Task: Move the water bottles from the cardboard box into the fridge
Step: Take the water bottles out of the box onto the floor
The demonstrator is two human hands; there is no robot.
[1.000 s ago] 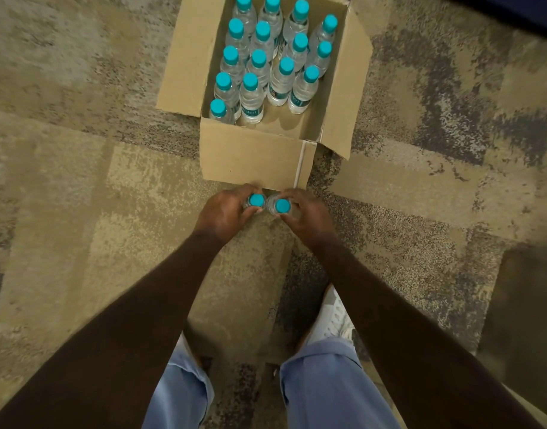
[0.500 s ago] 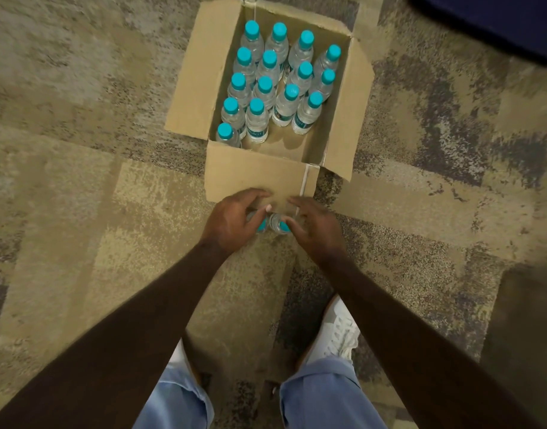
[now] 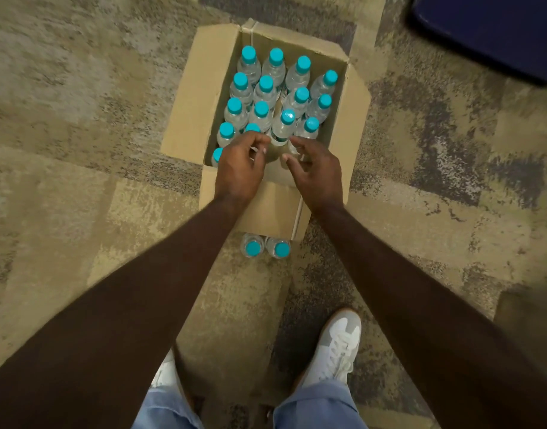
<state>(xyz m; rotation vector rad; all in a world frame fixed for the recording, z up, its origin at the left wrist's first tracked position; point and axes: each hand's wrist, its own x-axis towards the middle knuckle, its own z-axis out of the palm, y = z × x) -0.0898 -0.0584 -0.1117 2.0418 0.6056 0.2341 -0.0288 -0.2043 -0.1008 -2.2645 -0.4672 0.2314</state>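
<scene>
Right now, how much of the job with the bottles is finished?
Only a small part. Two bottles stand on the carpet in front of the box, out of it but not in a fridge; no fridge is in view. Both hands, left and right, reach empty into the box. Many bottles, like the nearest one, are left inside.

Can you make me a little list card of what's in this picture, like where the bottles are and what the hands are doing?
box: open cardboard box on the carpet
bottles in box: many, upright, teal caps
bottles outside: two bottles on the carpet, side by side at the box's near wall
left hand: over the box, fingers curled, holding nothing clearly
right hand: over the box, fingers spread
fridge: not in view
</scene>
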